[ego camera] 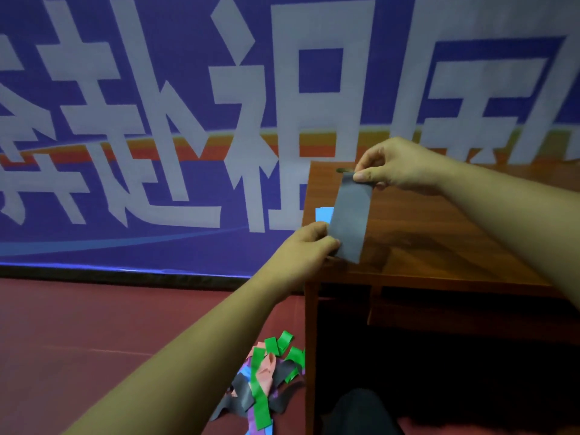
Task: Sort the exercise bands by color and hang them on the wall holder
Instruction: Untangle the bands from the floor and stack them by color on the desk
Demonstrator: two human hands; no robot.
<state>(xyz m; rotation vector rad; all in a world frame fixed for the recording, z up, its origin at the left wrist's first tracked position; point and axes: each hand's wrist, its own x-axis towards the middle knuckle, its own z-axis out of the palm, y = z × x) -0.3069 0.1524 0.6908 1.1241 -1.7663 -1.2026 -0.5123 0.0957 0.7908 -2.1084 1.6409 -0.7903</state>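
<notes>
Evidently thin, light and limp, the grey band (351, 215) hangs over the bench (439, 233) between pinching fingers (369, 159), right hand (398, 166) at its top end, left hand (309, 246) at its lower edge, both sound holds.

Plain grey band (351, 221), light-blue band (324, 214), green-pink-purple-grey pile (263, 378), reddish-brown desk (439, 233), blue white-lettered banner (194, 36).

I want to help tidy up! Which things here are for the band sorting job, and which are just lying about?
For the job:
- grey band, pinched by the left hand and the right hand
- light blue band on the table
- pile of mixed bands on the floor

Just lying about:
- wooden table
- blue banner
</notes>
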